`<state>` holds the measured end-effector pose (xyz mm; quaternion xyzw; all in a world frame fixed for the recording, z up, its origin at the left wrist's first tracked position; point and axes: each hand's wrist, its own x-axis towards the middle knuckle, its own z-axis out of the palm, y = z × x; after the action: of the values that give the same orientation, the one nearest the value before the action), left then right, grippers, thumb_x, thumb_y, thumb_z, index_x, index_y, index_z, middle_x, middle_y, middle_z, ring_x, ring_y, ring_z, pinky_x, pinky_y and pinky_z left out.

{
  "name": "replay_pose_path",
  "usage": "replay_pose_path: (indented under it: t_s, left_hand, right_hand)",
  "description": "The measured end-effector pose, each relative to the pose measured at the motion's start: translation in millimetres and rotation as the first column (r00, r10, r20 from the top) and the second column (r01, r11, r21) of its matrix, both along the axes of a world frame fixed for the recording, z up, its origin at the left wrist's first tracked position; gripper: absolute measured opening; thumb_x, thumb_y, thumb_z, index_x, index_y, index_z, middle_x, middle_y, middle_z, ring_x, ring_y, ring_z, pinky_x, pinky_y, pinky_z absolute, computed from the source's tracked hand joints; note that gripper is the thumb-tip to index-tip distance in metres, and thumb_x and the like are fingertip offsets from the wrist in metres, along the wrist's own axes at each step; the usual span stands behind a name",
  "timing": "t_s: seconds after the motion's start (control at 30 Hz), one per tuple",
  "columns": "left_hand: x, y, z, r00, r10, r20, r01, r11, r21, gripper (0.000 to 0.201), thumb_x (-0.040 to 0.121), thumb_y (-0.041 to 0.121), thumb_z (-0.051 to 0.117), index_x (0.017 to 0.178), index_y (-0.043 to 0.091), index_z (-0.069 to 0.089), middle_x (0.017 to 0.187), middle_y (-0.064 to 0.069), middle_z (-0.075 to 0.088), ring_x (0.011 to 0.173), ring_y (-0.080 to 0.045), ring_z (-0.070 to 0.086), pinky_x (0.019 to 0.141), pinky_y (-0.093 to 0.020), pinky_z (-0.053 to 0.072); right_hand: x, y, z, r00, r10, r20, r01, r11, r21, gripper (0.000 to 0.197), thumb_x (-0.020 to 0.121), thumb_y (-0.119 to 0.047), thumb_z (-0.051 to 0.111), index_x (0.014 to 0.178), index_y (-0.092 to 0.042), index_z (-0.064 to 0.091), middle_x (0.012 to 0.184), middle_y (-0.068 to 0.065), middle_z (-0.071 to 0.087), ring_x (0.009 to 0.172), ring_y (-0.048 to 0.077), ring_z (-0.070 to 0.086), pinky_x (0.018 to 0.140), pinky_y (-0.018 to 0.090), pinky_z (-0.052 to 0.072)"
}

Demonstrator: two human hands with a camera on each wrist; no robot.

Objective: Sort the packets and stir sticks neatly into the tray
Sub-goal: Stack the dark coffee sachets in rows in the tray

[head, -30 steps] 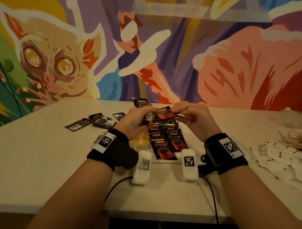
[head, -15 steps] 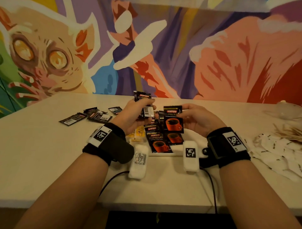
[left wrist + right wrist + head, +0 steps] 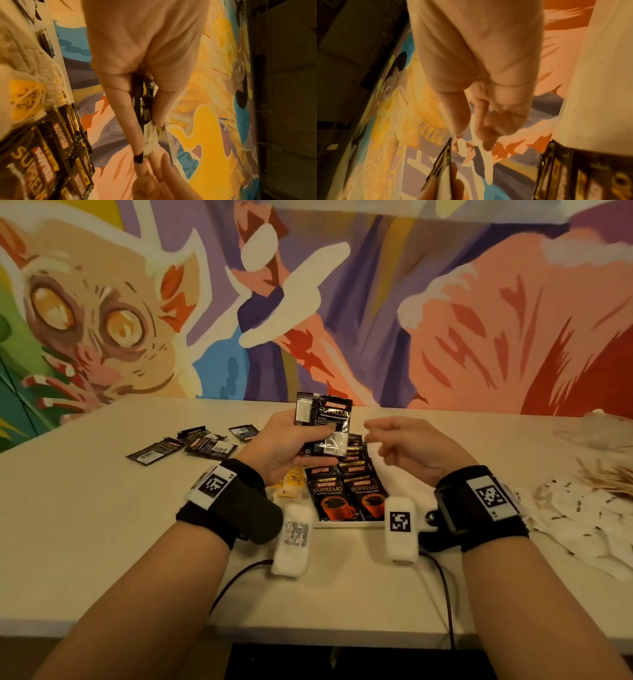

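Fingers of the left hand pinch a small stack of packets upright above the tray. The right hand, loosely curled and empty, is just beside, the nearer one to take the next packet.

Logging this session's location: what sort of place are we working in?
Probably a café or office break area, though that is a guess. A bright painted mural fills the wall behind a plain white table, which holds instant coffee sachets and a heap of wooden stir sticks.
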<state>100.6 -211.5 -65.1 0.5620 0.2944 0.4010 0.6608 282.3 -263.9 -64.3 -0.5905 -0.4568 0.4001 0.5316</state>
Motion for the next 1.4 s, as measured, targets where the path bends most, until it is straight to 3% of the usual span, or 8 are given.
replay_pose_path:
  t_s: [0.2, 0.37, 0.63, 0.8, 1.03, 1.2, 1.3, 1.4]
  left_hand:
    - [2, -1, -3, 0.997, 0.010, -0.080, -0.003, 0.996, 0.087, 0.016, 0.086, 0.006, 0.064, 0.099, 0.013, 0.063, 0.093, -0.006, 0.071, 0.081, -0.017, 0.070, 0.061, -0.030, 0.060]
    - [2, -2, 0, 0.993, -0.072, -0.092, 0.068, 0.997, -0.046, 0.042, 0.093, 0.049, 0.044, 0.107, 0.013, 0.062, 0.095, -0.008, 0.072, 0.081, -0.017, 0.069, 0.061, -0.026, 0.057]
    - [3, -2, -6, 0.974, -0.045, -0.223, 0.064, 0.995, 0.078, 0.013, 0.081, 0.013, 0.070, 0.093, 0.018, 0.066, 0.079, 0.001, 0.068, 0.068, -0.007, 0.060, 0.049, -0.014, 0.046]
    - [-1, 6, -5, 0.977, 0.133, -0.169, -0.115, 0.987, 0.110, 0.013, 0.078, 0.012, 0.074, 0.089, 0.015, 0.067, 0.072, 0.004, 0.068, 0.064, -0.006, 0.059, 0.047, -0.013, 0.045]
    - [-4, 6, 12, 0.950, 0.123, -0.286, -0.064, 0.976, 0.208, 0.023, 0.082, 0.029, 0.071, 0.099, 0.015, 0.064, 0.081, 0.001, 0.066, 0.064, -0.005, 0.059, 0.048, -0.015, 0.045]
    - [-15, 17, 34, 0.702, 0.307, -0.643, 0.037, 0.886, 0.463, 0.016, 0.084, 0.015, 0.068, 0.087, 0.017, 0.052, 0.070, -0.003, 0.054, 0.057, -0.010, 0.051, 0.048, -0.018, 0.042]
    - [-16, 19, 35, 0.464, 0.348, -0.815, 0.294, 0.807, 0.512, 0.044, 0.078, 0.029, 0.075, 0.109, 0.010, 0.050, 0.086, -0.004, 0.058, 0.071, -0.017, 0.057, 0.058, -0.027, 0.050]
    - [-9, 17, 28, 0.267, 0.362, -0.893, 0.495, 0.744, 0.449, 0.045, 0.073, 0.041, 0.077, 0.100, 0.015, 0.053, 0.089, 0.001, 0.059, 0.082, -0.017, 0.056, 0.066, -0.025, 0.046]
  right_hand:
    - [-20, 4, 1, 0.974, 0.174, -0.145, -0.154, 0.978, 0.139, 0.017, 0.090, 0.003, 0.051, 0.103, -0.005, 0.060, 0.078, 0.007, 0.063, 0.049, 0.005, 0.057, 0.047, 0.014, 0.047]
    - [-14, 7, -2, 0.940, 0.200, -0.275, -0.137, 0.963, 0.232, 0.019, 0.092, 0.006, 0.044, 0.097, -0.006, 0.058, 0.075, 0.002, 0.063, 0.056, 0.005, 0.058, 0.051, 0.015, 0.047]
    - [-20, 10, -5, 0.950, 0.163, -0.268, -0.115, 0.976, 0.186, 0.024, 0.092, 0.004, 0.043, 0.097, -0.008, 0.064, 0.087, 0.007, 0.069, 0.078, 0.018, 0.064, 0.067, 0.029, 0.054]
    - [-16, 11, -6, 0.958, 0.112, -0.265, -0.070, 0.984, 0.165, 0.038, 0.096, -0.037, 0.044, 0.118, -0.008, 0.059, 0.096, 0.006, 0.064, 0.073, 0.012, 0.057, 0.061, 0.023, 0.042]
    - [-8, 7, -3, 0.976, 0.069, -0.204, -0.020, 0.972, 0.233, 0.019, 0.092, 0.000, 0.051, 0.081, -0.012, 0.061, 0.072, -0.003, 0.066, 0.059, 0.004, 0.059, 0.052, 0.016, 0.043]
    - [0, 4, -2, 0.982, 0.076, -0.175, -0.057, 0.993, 0.106, 0.022, 0.087, 0.003, 0.054, 0.106, -0.008, 0.057, 0.084, 0.008, 0.064, 0.065, 0.013, 0.059, 0.053, 0.020, 0.043]
    - [-4, 1, -1, 0.986, 0.139, -0.094, -0.143, 0.989, -0.041, 0.012, 0.087, 0.004, 0.055, 0.086, -0.008, 0.058, 0.075, 0.009, 0.062, 0.050, 0.010, 0.060, 0.046, 0.017, 0.048]
    - [-5, -1, -1, 0.972, 0.231, -0.038, -0.234, 0.960, -0.154, 0.017, 0.088, 0.002, 0.055, 0.075, -0.008, 0.056, 0.065, 0.008, 0.063, 0.047, 0.010, 0.062, 0.047, 0.018, 0.053]
